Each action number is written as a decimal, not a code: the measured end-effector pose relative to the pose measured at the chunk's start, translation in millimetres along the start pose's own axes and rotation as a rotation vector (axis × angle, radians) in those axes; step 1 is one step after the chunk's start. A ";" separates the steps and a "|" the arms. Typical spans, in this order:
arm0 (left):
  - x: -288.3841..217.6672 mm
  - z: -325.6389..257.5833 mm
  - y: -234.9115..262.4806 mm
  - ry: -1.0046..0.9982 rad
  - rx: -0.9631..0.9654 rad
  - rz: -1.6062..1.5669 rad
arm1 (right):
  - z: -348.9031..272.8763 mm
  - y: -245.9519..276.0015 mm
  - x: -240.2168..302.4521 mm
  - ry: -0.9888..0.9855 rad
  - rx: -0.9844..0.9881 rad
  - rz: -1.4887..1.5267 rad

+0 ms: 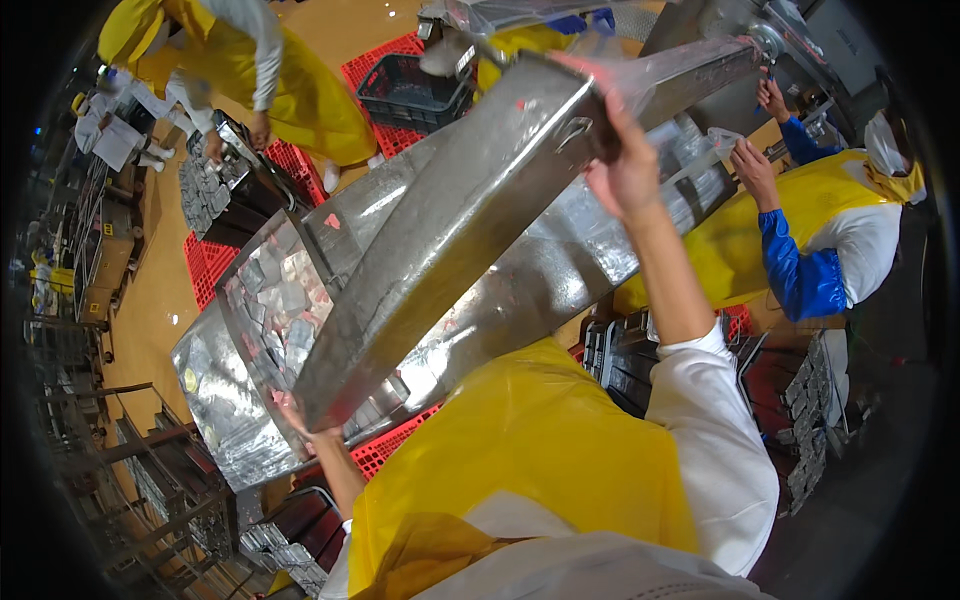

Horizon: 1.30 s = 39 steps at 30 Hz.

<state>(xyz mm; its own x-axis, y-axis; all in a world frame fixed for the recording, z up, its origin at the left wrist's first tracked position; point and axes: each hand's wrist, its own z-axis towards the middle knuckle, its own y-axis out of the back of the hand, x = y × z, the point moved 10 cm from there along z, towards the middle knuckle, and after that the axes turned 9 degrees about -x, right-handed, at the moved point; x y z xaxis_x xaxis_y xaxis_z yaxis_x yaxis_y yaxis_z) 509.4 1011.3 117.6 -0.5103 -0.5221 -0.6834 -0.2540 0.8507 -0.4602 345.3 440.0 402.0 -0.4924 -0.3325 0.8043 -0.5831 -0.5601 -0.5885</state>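
Observation:
I hold a long shiny metal tray [450,230] lifted and tilted, its underside toward me. My right hand [622,170] grips its far end by the handle. My left hand [305,420] grips the near lower end, mostly hidden behind the tray. Under the tray lies a second metal pan [268,300] filled with several pale frozen blocks, resting on a steel work table [215,395]. My yellow apron [520,470] and white sleeves fill the lower part of the view.
A person in a yellow apron with blue sleeves [810,250] works at the table's right end. Another person in yellow [290,80] bends at the upper left. Red plastic pallets [210,265], a dark crate [410,90], stacked trays [640,360] and metal racks [150,470] surround me.

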 end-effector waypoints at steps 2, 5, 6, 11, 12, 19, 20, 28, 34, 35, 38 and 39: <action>36.2 1.8 -3.9 -0.076 0.192 -0.100 | 1.4 -49.0 43.9 0.111 0.188 -0.095; 53.2 -23.0 -40.5 -0.578 0.068 0.761 | -13.3 -114.0 76.2 0.114 0.474 -0.315; 46.6 -55.6 -89.1 -0.706 0.169 0.857 | -17.7 -120.1 76.3 0.077 0.532 -0.426; 63.1 -216.4 -264.5 -0.939 0.775 0.909 | -80.5 -98.6 -27.1 0.291 0.637 -0.770; 60.9 -219.6 -271.7 -0.914 0.795 0.916 | -85.8 -89.8 -47.5 0.184 0.648 -0.759; -43.1 -294.3 -392.6 -1.596 0.410 0.915 | -78.6 -81.5 -47.0 0.141 0.639 -0.546; -40.5 -289.2 -406.8 -1.593 0.428 0.943 | -79.1 -83.7 -47.6 0.163 0.648 -0.633; -32.6 -261.9 -437.3 -0.795 0.787 0.798 | -94.9 -121.0 6.2 0.790 0.519 -0.764; -51.3 -300.2 -457.8 -1.481 1.099 1.166 | -102.2 -141.7 -11.3 0.635 0.796 -0.821; -59.8 -292.0 -463.9 -1.554 1.119 1.095 | -89.1 -135.0 -12.5 0.466 0.597 -0.727; -50.9 -201.5 -463.2 -1.077 1.156 0.923 | -102.8 -137.7 17.1 0.923 0.112 -1.092; -26.5 -156.9 -455.7 -0.752 1.111 1.070 | -114.5 -149.0 34.0 1.163 0.030 -1.077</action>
<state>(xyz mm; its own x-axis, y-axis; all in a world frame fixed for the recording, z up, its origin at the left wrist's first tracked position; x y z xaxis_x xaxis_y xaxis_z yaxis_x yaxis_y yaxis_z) 509.7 647.1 434.4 0.4906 0.0188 -0.8712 0.7310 0.5353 0.4232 341.5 599.1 507.7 -0.0876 0.9437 0.3189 -0.9659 -0.1588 0.2045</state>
